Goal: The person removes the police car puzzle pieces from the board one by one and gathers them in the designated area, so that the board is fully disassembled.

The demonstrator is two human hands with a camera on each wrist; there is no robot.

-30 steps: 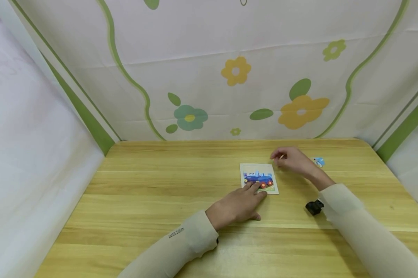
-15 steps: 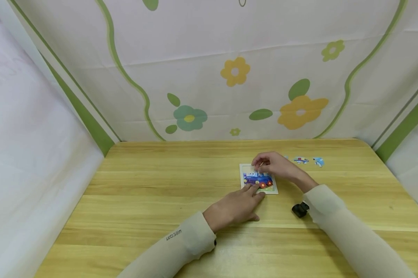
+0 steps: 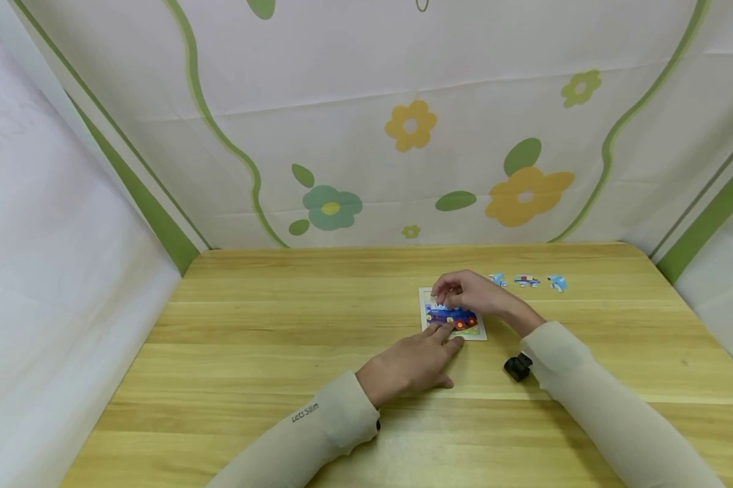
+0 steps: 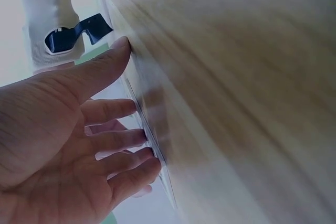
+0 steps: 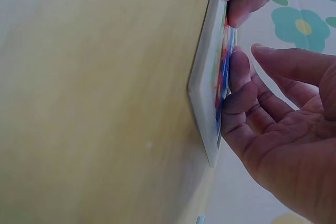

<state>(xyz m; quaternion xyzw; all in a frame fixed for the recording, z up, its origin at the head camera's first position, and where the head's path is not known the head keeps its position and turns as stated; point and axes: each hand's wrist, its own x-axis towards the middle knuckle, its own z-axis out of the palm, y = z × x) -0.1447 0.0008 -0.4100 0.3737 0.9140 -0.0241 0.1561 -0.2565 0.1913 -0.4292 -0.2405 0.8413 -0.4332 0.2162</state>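
The square, white-bordered puzzle board (image 3: 482, 332) with a blue vehicle picture lies flat on the wood-grain table (image 3: 250, 339), my left hand (image 3: 408, 364) resting extended fingers on its near edge. My right hand (image 3: 475, 294) bends its fingers over the board's far part, though I cannot tell whether they pinch anything; three flat, blue-and-white puzzle pieces (image 3: 557, 283) lie beyond the board, rightward.

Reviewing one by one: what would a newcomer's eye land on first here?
Probably the white-framed board right of centre on the wooden table, showing a blue cartoon vehicle, with the left hand touching its near side and the right hand over its far side. Next, three small loose pieces in a row to its right, then the large orange flower on the cloth behind.
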